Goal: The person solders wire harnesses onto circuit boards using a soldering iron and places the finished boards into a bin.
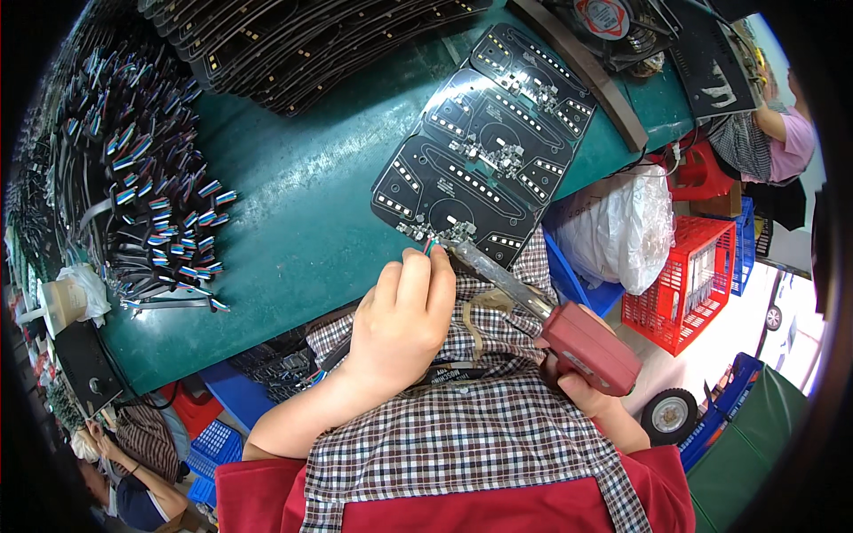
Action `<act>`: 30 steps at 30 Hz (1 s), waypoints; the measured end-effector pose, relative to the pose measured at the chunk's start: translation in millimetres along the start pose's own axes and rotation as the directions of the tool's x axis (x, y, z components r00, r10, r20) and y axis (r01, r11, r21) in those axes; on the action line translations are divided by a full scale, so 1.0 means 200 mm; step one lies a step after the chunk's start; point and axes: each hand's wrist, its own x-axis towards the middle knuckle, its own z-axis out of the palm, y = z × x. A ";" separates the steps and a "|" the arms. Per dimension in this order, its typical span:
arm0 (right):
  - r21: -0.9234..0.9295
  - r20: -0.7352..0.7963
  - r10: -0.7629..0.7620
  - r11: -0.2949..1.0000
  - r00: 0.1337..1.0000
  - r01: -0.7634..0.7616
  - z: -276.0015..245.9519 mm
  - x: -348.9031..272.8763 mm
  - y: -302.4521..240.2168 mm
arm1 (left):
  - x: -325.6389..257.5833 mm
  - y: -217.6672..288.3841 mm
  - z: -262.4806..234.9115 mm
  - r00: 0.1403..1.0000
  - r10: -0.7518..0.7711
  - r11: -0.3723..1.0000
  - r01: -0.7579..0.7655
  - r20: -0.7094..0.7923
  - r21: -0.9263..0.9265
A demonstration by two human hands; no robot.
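My left hand (pixel 402 313) pinches a small coloured wire lead (pixel 429 248) against the near edge of a black circuit board panel (pixel 484 147) that lies on the green worktable (pixel 302 213). My right hand (pixel 593 391) grips a red soldering gun (pixel 582 345). The gun's metal barrel runs up and left, and its tip (pixel 455 250) meets the board's edge right beside my left fingertips. A checked apron covers my lap below both hands.
A heap of black cables with coloured ends (pixel 151 186) fills the table's left. Stacked black panels (pixel 293 44) lie at the back. A white plastic bag (pixel 622 226), a red crate (pixel 689 280) and blue crates stand at right. Other people sit at the upper right and lower left.
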 end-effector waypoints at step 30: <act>0.335 0.016 0.297 0.898 0.955 -0.285 0.05 -0.12 0.04 | -0.04 0.06 0.04 0.991 -0.101 0.981 0.083 -0.092 -0.173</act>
